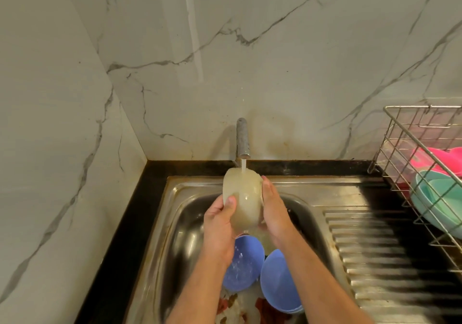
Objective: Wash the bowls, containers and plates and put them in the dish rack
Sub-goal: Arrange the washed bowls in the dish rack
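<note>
Both hands, left hand (220, 220) and right hand (273, 213), grip a translucent bowl (243, 198) under the running tap (243, 137). Below them two blue bowls (243, 263) await washing in the sink (175, 223); right, the dish rack (400, 133) already holds teal plates (435, 196).

We hold both forearms forward, our left hand (220, 217) and right hand (273, 211) raised side by side, fingers curled, palms facing each other, thumbs up.

Dish rack (410, 148) cut off at right; its pink item perhaps cloth.
</note>
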